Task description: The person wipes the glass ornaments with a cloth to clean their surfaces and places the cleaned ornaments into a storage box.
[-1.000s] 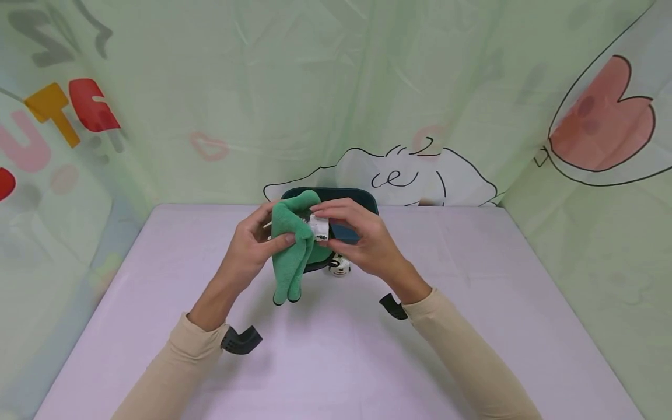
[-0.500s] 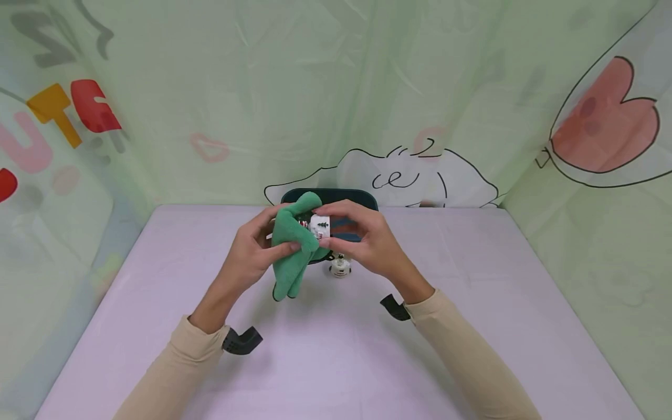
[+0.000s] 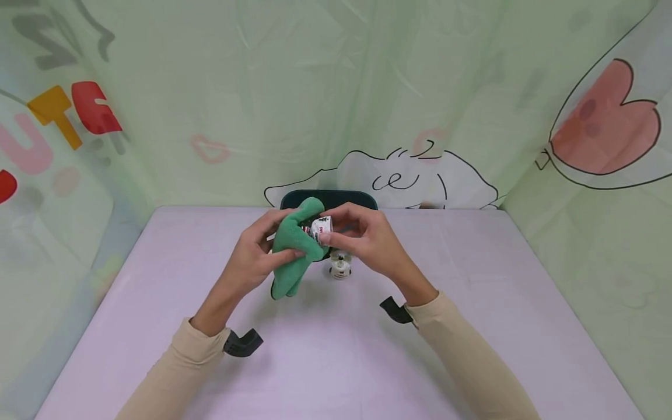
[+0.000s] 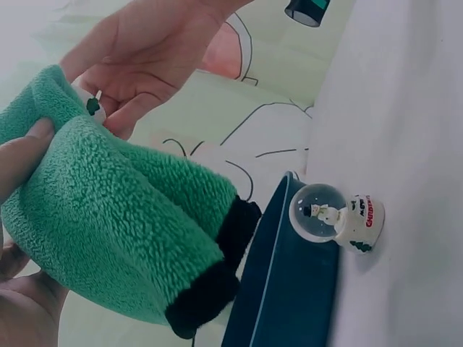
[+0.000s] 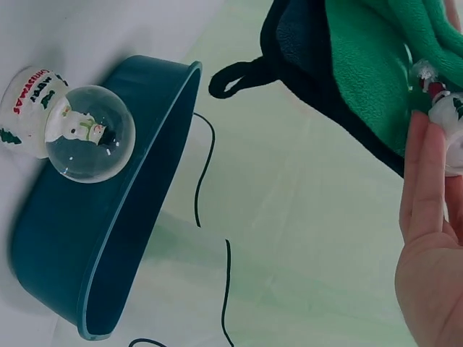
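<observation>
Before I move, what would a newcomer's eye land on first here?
Most likely the bright green cloth, held up in the left hand and folded around part of a white-based snow globe that the right hand holds. Next, perhaps, the second snow globe, with a snowman inside, standing upright on the pale table just in front of the dark teal bin.

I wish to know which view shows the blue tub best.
The right wrist view: the tub shows large and almost whole, with only the snow globe partly covering it. The left wrist view cuts it at the bottom edge; in the head view, the cloth and right hand hide much of it.
</observation>
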### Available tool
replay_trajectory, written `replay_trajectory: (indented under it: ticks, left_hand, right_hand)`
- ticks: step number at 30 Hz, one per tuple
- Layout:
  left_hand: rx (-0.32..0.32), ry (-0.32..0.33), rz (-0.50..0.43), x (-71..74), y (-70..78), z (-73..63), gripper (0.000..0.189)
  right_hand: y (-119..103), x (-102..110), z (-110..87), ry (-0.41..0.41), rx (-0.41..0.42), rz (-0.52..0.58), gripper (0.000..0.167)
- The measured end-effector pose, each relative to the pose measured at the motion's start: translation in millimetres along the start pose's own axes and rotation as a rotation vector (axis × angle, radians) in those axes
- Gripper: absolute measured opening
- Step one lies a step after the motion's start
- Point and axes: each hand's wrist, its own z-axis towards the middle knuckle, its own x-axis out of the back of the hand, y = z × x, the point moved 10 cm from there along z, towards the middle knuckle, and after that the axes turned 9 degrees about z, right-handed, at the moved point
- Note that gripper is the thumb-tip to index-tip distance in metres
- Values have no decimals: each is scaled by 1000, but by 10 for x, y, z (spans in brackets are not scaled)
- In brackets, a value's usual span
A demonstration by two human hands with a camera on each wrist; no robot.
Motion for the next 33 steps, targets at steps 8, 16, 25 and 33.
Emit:
replay_trajectory:
  ticks: [8, 16, 25, 33]
  left_hand:
    - [-33, 2, 0, 7, 8, -2, 67]
    - [-42, 39, 13, 42, -1, -6, 66]
    - [10, 54, -11, 75, -56, -15, 64]
    - [32, 61, -58, 96, -72, -11, 62]
  right_hand:
    - [114, 18, 3, 5, -169, -25, 22]
    - [94, -42, 21, -45, -128, 75, 31]
    - [-35, -92, 20, -90, 51, 41, 43]
    - [-127, -129, 14, -127, 187, 12, 46]
